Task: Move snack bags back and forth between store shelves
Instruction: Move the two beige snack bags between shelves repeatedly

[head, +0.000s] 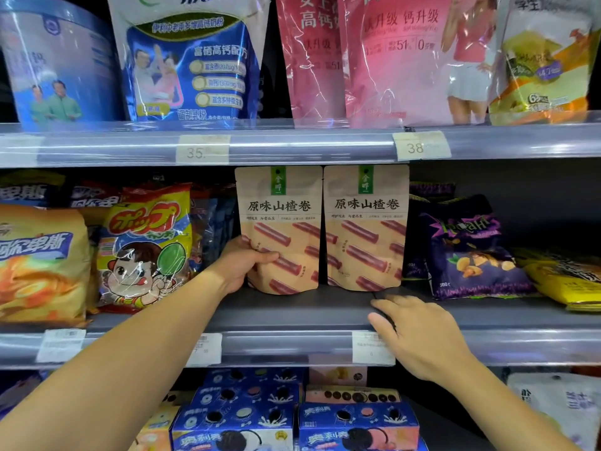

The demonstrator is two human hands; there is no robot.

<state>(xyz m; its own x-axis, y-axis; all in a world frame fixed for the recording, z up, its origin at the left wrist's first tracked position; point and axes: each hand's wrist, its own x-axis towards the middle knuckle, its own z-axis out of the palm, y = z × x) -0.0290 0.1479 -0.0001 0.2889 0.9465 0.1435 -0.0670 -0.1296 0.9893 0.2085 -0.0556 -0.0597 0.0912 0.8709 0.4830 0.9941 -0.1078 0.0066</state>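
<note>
Right hand (419, 336): released, palm down, fingers spread on the front edge of the middle shelf (292, 310); holds nothing
Left hand (245, 260): grasping the left hawthorn-roll bag (283, 229) by its lower left side
Left hawthorn-roll bag: upright, near the middle of the shelf, base on or just above it; cannot tell which
Right hawthorn-roll bag (366, 227): upright just beside its twin, untouched
Progress: judged mid-cycle; both bags sit on this shelf; whether one is arriving or leaving, cannot tell

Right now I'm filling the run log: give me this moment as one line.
left hand: grip on left tan bag | right hand: open, on middle shelf edge | right tan bag: standing, untouched
</note>
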